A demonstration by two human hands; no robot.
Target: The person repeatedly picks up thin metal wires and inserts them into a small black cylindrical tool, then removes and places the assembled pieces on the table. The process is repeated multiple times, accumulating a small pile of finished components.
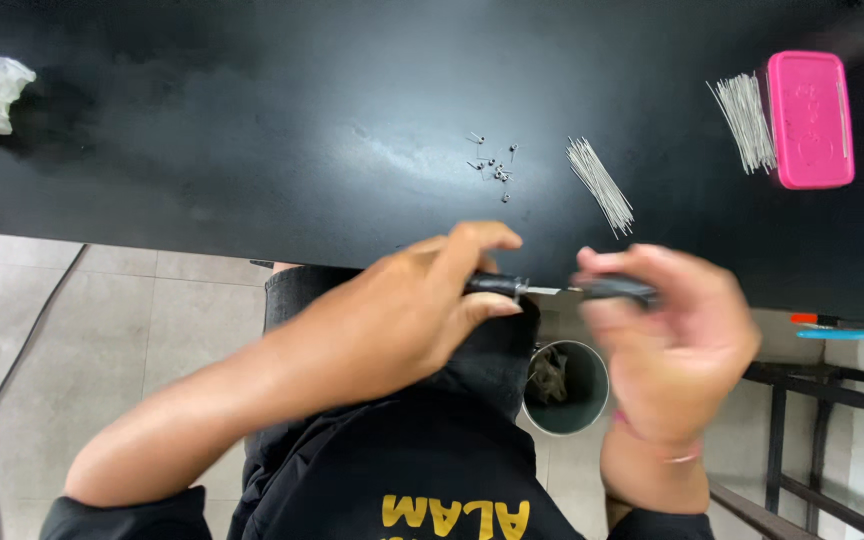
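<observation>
Head view: your left hand (407, 310) and right hand (667, 335) each clench one end of a thin black tool (552, 288) at the tabletop's (252, 130) near edge.

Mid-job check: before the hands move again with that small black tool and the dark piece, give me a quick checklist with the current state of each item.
1. Left hand grips the black tool: ok, fingers wrapped around its handle.
2. Right hand holds the dark piece: ok, though blurred.
3. Tool's thin metal tip meets the dark piece: cannot tell, the junction is too small and blurred.
4. Small screws within reach on the black table: ok, in a loose cluster beyond the hands.
5. Thin metal pins kept apart from the screws: ok, in a separate pile to the right.
6. Pink case shut: cannot tell.
</observation>
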